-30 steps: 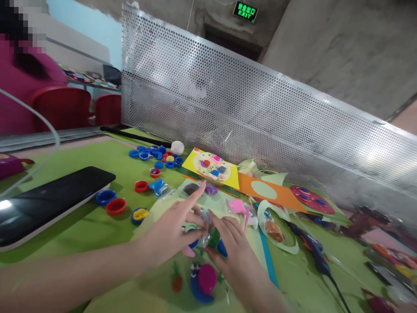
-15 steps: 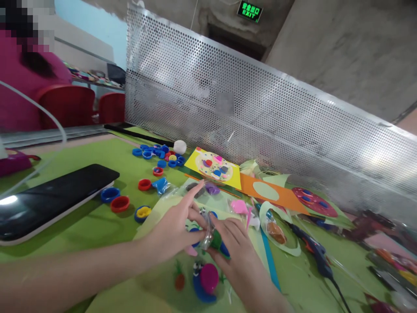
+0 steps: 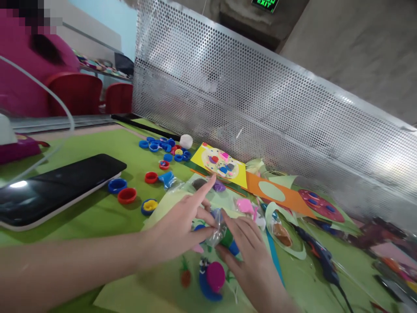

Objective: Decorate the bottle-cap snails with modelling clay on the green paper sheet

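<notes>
Both hands pinch clear plastic over paper, apart from the edge of the phone.

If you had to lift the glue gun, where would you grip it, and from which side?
Likely by its thick handle near the cord; the right hand, being closer, should reach from the near side. The gun lies slantwise, its narrow tip pointing away and left by the paper ring, so the handle end is nearer.

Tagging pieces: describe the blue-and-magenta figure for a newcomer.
At the picture's bottom centre lies a pale green sheet. On it sits a blue curved figure; unlike the green-topped orange figure beside it, it bears a round magenta disc.
</notes>
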`<state>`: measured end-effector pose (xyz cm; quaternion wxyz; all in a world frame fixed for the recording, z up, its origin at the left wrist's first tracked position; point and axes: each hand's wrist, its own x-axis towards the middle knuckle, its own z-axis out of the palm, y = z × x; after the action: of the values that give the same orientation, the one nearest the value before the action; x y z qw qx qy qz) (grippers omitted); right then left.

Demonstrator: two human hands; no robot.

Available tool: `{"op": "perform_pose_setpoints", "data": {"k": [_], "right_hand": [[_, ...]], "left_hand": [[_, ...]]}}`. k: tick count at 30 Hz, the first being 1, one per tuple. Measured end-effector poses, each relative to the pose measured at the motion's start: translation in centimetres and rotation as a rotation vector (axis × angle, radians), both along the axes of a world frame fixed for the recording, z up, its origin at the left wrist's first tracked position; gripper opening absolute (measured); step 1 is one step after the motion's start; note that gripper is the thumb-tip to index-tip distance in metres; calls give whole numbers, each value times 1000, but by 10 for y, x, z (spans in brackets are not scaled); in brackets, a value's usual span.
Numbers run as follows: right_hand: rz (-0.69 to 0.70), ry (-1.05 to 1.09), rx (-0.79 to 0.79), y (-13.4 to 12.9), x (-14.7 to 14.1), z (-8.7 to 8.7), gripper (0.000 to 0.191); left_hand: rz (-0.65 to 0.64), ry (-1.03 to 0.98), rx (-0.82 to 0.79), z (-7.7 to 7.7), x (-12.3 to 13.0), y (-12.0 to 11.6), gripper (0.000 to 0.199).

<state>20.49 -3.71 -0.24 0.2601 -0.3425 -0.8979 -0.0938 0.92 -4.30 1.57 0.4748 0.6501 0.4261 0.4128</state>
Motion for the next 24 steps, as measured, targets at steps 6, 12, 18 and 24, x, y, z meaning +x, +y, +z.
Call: {"op": "perform_pose_setpoints", "data": {"k": [6,12,18,24], "right_hand": [[20,-41,31,-1,0,-1,51],[36,-28,52,-4,-4,5,50],[33,-20,-35,-4,-4,4,53],[37,11,-56,-6,-5,5,52]], "left_hand": [[-25,82,42,-4,-1,4,92],[102,107,209,-5,-1,2,94],[94,117,130,-5,-1,3,94],[95,188,201,-12,-1,4,91]]}}
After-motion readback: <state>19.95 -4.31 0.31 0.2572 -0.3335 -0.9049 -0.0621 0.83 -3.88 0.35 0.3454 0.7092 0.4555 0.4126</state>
